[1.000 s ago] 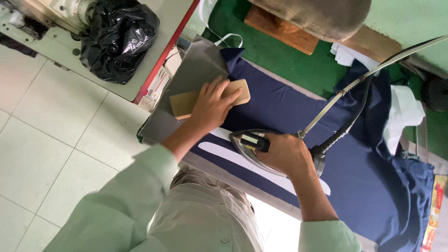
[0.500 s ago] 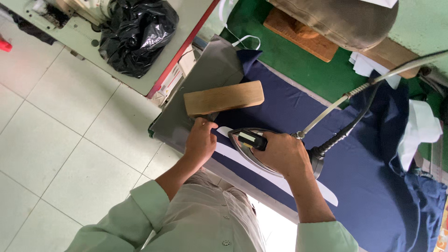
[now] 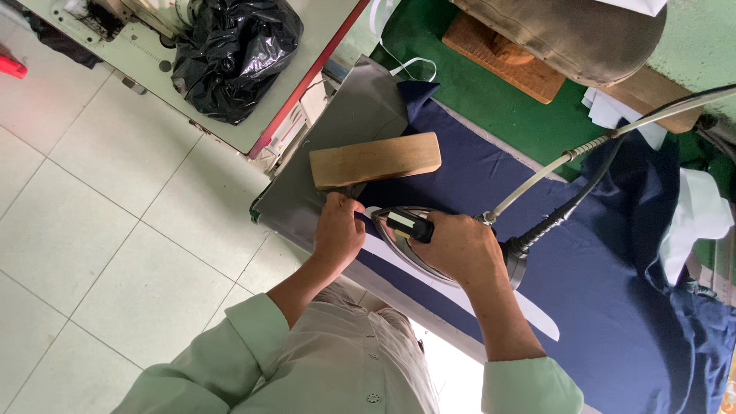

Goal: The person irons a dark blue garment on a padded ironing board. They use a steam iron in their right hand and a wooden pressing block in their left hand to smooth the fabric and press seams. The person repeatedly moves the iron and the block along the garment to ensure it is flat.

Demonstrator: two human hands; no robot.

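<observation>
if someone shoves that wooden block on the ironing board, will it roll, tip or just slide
The wooden block would probably slide rather than roll: it is long, flat-sided and lies on a broad face. It looks solid and stiff, so likely fairly heavy for its size. One end rests on the navy cloth, which might drag and bunch with it.

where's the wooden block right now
In the head view, the wooden block lies on the ironing board, partly on the navy fabric, just above the left hand and beside the iron.
</observation>
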